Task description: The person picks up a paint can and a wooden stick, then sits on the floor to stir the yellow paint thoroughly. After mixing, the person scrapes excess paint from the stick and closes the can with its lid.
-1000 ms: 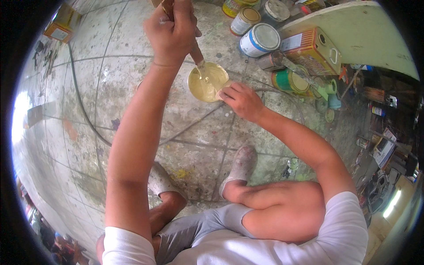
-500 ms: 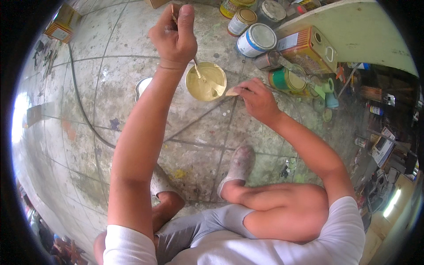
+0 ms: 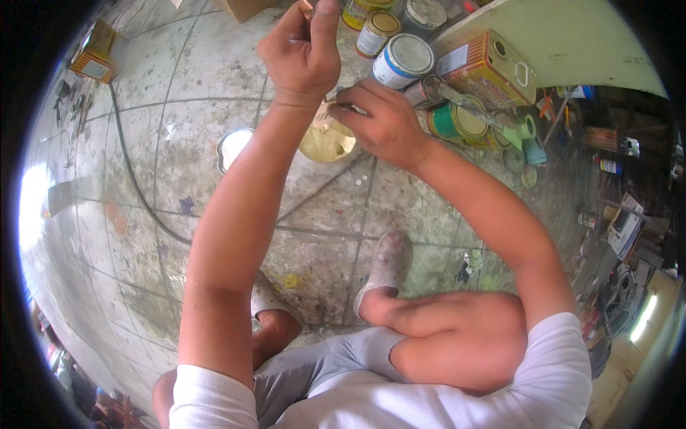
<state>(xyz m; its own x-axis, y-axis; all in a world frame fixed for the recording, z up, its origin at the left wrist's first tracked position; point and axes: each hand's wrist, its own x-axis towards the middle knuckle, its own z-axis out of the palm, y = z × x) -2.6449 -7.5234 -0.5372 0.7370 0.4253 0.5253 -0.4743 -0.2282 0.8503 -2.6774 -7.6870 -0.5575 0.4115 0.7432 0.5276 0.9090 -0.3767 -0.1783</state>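
Observation:
My left hand (image 3: 304,57) is raised at the top of the view, closed round a thin stick whose upper end (image 3: 308,7) pokes out by the thumb. Below the fist, the stick's lower part shows only briefly over an open can of cream-yellow paint (image 3: 330,146). My right hand (image 3: 386,121) is at the can's right side, fingers pinched close to the stick just under my left hand. It grips a thin flat tan piece, now almost wholly hidden by the fingers. Whether that piece touches the stick I cannot tell.
An open container with white contents (image 3: 234,149) stands left of the paint can, partly behind my left forearm. Several cans, among them a white-and-blue one (image 3: 404,61) and a green one (image 3: 457,118), crowd the right beside a rectangular tin (image 3: 493,68). A hose (image 3: 132,175) crosses the tiled floor.
My right hand has moved up and left from beside the can to the stick, covering part of the can. My left hand has shifted slightly right, still gripping the stick.

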